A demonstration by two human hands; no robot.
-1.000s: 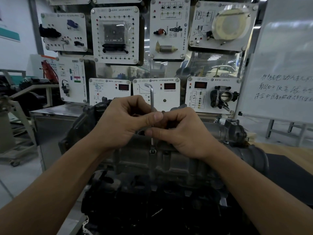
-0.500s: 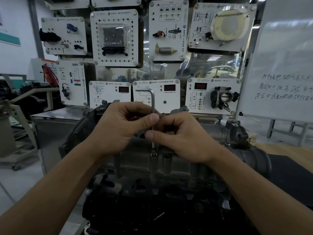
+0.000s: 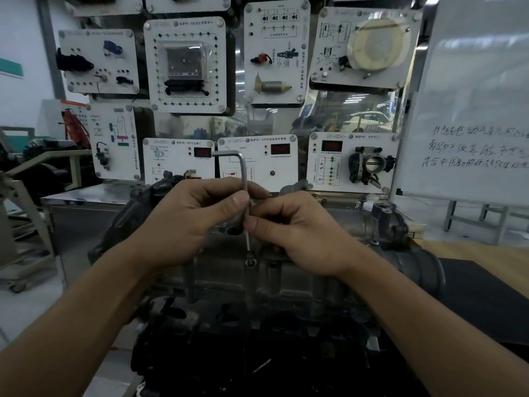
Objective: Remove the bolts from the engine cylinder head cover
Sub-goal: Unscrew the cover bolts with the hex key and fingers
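The bolt (image 3: 250, 262) sits at the near edge of the cover (image 3: 289, 282), centre; the key (image 3: 244, 179) stands upright in its head; my left hand (image 3: 183, 224) and right hand (image 3: 300, 236) both pinch its shaft. Its short arm points left, before the far panels (image 3: 274, 173).

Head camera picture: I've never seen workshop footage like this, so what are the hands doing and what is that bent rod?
No machine here: a person wears a camera on the head, looking down at their own bare hands. The left hand and right hand both pinch an L-shaped hex key, standing upright with its tip at a bolt on the grey cylinder head cover of an engine. Behind stand white training panels and a whiteboard.
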